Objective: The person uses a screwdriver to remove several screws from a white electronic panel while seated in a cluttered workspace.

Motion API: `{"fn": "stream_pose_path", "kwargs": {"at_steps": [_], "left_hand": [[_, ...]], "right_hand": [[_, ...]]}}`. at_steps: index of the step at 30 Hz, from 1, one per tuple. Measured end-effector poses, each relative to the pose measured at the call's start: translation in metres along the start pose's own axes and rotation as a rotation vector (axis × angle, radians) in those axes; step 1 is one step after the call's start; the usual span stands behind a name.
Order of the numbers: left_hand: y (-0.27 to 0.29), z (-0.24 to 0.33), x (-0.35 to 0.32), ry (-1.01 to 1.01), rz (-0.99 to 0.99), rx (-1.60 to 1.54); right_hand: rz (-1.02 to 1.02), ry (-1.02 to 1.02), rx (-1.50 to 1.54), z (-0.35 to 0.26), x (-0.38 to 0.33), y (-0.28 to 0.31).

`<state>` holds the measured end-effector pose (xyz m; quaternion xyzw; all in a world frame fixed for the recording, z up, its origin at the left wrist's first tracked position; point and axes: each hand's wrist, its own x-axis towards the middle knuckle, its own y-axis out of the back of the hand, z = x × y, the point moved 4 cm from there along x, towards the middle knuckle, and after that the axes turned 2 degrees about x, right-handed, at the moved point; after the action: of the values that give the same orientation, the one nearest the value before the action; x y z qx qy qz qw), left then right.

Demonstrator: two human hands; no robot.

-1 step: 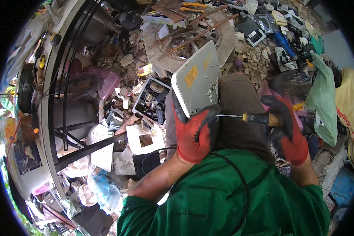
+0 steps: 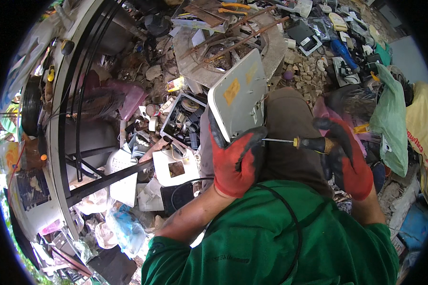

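"Where's the flat pale panel (image 2: 245, 102)?"
"Tilted up before the person's lap (image 2: 287, 114), its lower edge gripped by the left hand (image 2: 238, 159)."
"And the right hand (image 2: 352, 161)?"
"Wide: thumb and fingers stand apart around the handle end of a screwdriver (image 2: 311, 144)."
"The tip?"
"Hidden; the shaft runs to the left hand, near the panel's lower right corner."
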<state>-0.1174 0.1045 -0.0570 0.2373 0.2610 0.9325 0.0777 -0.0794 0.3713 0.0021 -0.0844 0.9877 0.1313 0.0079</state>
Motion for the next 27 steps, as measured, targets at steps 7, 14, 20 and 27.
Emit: {"fn": "stream_pose_path", "kwargs": {"at_steps": [7, 14, 20, 27], "left_hand": [[-0.001, 0.009, 0.007, 0.066, 0.168, -0.062], [-0.007, -0.009, -0.013, 0.266, 0.214, -0.222], [-0.002, -0.011, -0.008, 0.247, 0.188, -0.100], [0.000, -0.010, -0.013, 0.362, 0.159, -0.087]], "right_hand": [[-0.045, 0.386, -0.222, -0.002, 0.010, 0.000], [-0.024, -0.179, 0.014, -0.001, 0.011, 0.000], [0.105, 0.480, -0.182, -0.011, 0.013, -0.017], [-0.048, 0.194, -0.221, -0.029, 0.011, -0.008]]}}
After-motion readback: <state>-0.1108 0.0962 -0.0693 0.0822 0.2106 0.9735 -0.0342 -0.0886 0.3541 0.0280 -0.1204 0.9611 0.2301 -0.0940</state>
